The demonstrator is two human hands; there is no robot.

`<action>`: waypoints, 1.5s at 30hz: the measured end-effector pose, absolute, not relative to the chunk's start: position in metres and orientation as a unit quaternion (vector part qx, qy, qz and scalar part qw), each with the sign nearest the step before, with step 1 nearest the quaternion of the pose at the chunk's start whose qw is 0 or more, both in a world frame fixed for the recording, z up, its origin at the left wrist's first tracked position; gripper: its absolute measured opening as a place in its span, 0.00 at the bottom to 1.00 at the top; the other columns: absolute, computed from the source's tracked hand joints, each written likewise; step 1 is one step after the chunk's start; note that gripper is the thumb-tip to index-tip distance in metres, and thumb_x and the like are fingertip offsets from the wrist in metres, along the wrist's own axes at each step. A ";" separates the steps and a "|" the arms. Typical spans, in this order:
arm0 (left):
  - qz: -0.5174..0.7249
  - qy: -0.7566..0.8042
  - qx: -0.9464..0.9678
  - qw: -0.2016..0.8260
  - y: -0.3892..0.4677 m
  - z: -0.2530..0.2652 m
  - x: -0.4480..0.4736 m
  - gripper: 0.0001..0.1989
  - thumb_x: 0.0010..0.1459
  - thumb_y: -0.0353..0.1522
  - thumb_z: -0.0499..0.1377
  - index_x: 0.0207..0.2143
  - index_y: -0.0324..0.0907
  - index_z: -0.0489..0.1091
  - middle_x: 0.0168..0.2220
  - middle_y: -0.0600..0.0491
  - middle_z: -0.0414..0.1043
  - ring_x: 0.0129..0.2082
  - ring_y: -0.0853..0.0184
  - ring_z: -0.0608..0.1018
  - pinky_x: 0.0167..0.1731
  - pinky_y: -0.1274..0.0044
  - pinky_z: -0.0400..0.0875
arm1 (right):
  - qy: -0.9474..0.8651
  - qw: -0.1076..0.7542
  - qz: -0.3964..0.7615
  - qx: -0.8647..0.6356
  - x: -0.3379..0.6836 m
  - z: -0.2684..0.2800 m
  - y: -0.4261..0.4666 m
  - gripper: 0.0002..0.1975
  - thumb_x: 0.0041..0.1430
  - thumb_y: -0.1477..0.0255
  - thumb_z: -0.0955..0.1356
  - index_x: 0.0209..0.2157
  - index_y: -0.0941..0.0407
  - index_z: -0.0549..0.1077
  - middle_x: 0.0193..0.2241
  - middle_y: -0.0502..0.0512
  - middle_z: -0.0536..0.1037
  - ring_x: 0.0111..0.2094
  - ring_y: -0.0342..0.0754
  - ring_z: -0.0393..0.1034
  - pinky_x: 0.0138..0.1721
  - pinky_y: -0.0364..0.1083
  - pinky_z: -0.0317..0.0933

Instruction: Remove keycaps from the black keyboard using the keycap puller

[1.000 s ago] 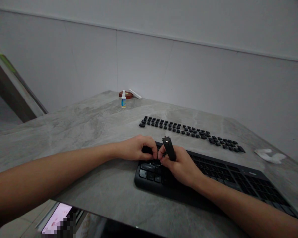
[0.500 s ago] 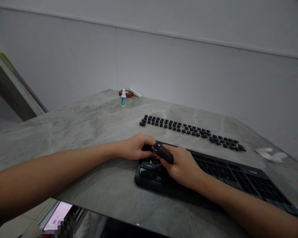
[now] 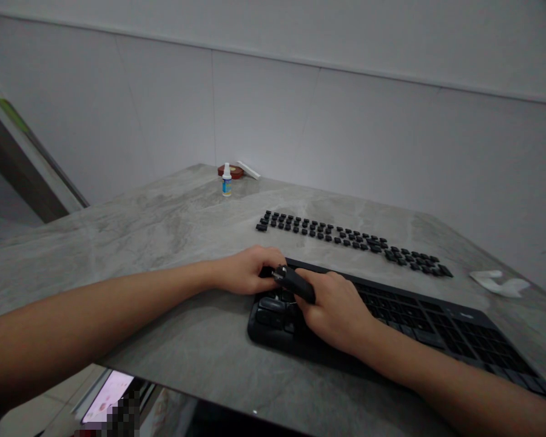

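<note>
While the right hand [image 3: 334, 309] grips a black tool [image 3: 296, 284], the left hand [image 3: 250, 270] curls just beside its tip, over the keyboard's left end; whether those fingers pinch anything, I cannot tell. The black keyboard [image 3: 437, 318] lies beneath both hands on the grey table [image 3: 164, 243]. Beyond it sit rows of loose keycaps [image 3: 346, 243], and farther back a small bottle [image 3: 227, 182] stands upright.

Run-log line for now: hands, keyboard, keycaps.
left hand: at left end of keyboard, grip unclear | right hand: holds black tool over keyboard | loose keycaps: rows beyond keyboard
</note>
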State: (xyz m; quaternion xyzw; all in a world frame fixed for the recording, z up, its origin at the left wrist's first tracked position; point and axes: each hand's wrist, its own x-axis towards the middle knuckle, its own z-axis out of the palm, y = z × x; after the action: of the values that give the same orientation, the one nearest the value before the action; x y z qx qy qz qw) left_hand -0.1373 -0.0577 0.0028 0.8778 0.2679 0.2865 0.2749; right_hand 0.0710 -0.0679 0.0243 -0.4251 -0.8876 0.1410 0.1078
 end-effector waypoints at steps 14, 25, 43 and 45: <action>0.293 0.182 0.918 0.195 -0.060 0.007 -0.138 0.15 0.58 0.20 0.50 0.37 0.38 0.75 0.36 0.46 0.76 0.39 0.64 0.74 0.44 0.70 0.70 | -0.706 0.284 0.502 -0.412 0.069 0.013 -0.058 0.04 0.42 0.71 0.66 0.21 0.56 0.71 0.12 0.44 0.59 0.17 0.41 0.52 0.22 0.43 0.46; 0.290 0.153 0.939 0.107 -0.061 0.003 -0.130 0.07 0.63 0.29 0.58 0.35 0.37 0.75 0.36 0.44 0.74 0.38 0.63 0.74 0.41 0.72 0.73 | -0.686 0.310 0.513 -0.412 0.065 0.016 -0.058 0.03 0.38 0.74 0.66 0.18 0.56 0.72 0.12 0.44 0.60 0.18 0.41 0.52 0.24 0.44 0.48; 0.282 0.157 0.938 0.126 -0.060 0.004 -0.131 0.07 0.62 0.28 0.60 0.32 0.38 0.76 0.36 0.45 0.75 0.40 0.63 0.75 0.43 0.71 0.73 | -0.692 0.335 0.486 -0.416 0.062 0.017 -0.063 0.06 0.37 0.74 0.65 0.16 0.56 0.75 0.16 0.48 0.70 0.22 0.44 0.62 0.27 0.43 0.53; 0.281 0.157 0.939 0.124 -0.060 0.005 -0.131 0.07 0.62 0.29 0.60 0.30 0.38 0.76 0.36 0.45 0.75 0.40 0.63 0.76 0.43 0.72 0.74 | -0.693 0.325 0.485 -0.424 0.062 0.018 -0.064 0.07 0.37 0.74 0.65 0.17 0.57 0.76 0.16 0.49 0.71 0.23 0.44 0.63 0.28 0.44 0.53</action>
State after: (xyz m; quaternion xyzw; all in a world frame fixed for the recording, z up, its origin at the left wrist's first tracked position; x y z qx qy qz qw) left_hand -0.1307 -0.0597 0.0045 0.9387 0.1568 0.2808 0.1240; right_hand 0.0622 -0.0638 0.0176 -0.4238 -0.6925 0.4852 0.3247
